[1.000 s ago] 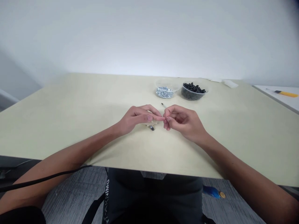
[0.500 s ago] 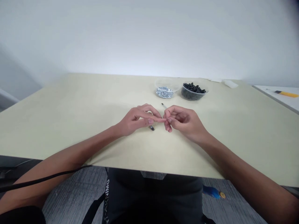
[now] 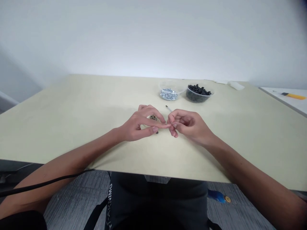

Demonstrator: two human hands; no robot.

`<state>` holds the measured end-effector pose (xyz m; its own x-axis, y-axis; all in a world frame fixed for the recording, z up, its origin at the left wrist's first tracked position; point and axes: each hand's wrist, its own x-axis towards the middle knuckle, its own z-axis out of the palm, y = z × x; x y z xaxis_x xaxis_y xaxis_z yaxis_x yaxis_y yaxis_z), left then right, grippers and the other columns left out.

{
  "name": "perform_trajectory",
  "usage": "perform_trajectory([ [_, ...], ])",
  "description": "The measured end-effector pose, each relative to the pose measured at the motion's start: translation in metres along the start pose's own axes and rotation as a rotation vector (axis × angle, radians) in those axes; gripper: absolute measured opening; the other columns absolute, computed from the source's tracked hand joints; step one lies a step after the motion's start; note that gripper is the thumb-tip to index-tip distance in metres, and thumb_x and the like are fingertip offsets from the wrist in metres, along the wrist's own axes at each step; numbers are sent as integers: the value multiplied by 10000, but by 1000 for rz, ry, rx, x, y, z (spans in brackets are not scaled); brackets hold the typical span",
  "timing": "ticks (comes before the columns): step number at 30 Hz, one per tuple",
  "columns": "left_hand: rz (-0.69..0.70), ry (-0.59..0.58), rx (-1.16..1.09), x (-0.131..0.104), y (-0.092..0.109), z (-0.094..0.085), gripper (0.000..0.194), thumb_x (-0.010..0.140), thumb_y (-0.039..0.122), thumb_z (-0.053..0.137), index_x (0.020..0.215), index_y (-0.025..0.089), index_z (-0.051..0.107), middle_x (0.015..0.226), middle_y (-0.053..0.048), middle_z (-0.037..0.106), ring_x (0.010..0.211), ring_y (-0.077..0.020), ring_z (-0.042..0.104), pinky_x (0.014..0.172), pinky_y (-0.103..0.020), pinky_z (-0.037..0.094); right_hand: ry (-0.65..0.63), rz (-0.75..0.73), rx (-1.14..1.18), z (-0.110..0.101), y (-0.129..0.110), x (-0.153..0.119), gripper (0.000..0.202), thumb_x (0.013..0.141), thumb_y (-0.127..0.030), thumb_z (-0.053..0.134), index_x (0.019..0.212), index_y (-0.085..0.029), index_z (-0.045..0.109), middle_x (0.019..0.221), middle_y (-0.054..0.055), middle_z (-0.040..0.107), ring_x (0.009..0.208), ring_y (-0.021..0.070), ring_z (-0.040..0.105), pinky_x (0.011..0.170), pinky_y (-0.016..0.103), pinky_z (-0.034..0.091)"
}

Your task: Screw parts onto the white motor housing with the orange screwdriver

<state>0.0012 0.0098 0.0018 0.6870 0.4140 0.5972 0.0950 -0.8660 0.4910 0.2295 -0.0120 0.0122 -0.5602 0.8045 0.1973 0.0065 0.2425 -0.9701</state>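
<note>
My left hand (image 3: 141,123) hovers low over the table with its fingers apart and its index finger stretched to the right. That fingertip meets the pinched thumb and finger of my right hand (image 3: 188,125); anything between them is too small to make out. Under the left hand, partly covered, is a round, dark-and-gold piece with holes (image 3: 153,118). A small dark end (image 3: 157,132) peeks out below the left thumb. Just behind my right hand lies a thin, pale stick with a dark tip (image 3: 169,108), its near end hidden.
Toward the back of the table (image 3: 96,99) stand a clear tub of small silvery pieces (image 3: 169,94) and a clear tub of black pieces (image 3: 198,93). White paper (image 3: 236,85) lies at the back right. A yellow-handled tool (image 3: 296,96) rests on a white surface at right.
The left fingers have spread a little wider, uncovering the round piece with holes. Less of the dark end below the left thumb shows. The right hand keeps its pinch.
</note>
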Motion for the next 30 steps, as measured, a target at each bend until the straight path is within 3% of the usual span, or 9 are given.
perform_trajectory([
  [9,94,-9,149,-2,-5,0,356,864,285,548,1182,412,645,1064,-9,676,972,-203,581,903,-414,316,-27,-11,-25,-2,2,0,22,831,-138,543,842,-147,559,646,-7,593,579,74,573,557,205,496],
  [14,93,1,160,-1,-4,-1,318,866,330,543,1149,406,666,1033,-7,690,974,-211,587,914,-427,315,-5,-47,-24,1,2,0,87,876,-229,575,873,-150,538,683,2,612,620,86,606,623,237,530],
  [22,-81,130,-196,2,2,3,260,923,343,526,1108,335,709,982,-58,680,924,-192,588,870,-388,425,141,-133,-71,5,3,-2,193,862,-325,634,918,-158,555,779,37,654,716,127,651,712,298,569],
  [30,-267,117,-496,1,-1,3,227,911,317,556,1004,270,758,1022,-91,639,963,-202,587,818,-363,499,95,-175,-263,5,4,-3,97,863,-232,608,900,-158,558,794,26,631,723,111,633,679,254,532],
])
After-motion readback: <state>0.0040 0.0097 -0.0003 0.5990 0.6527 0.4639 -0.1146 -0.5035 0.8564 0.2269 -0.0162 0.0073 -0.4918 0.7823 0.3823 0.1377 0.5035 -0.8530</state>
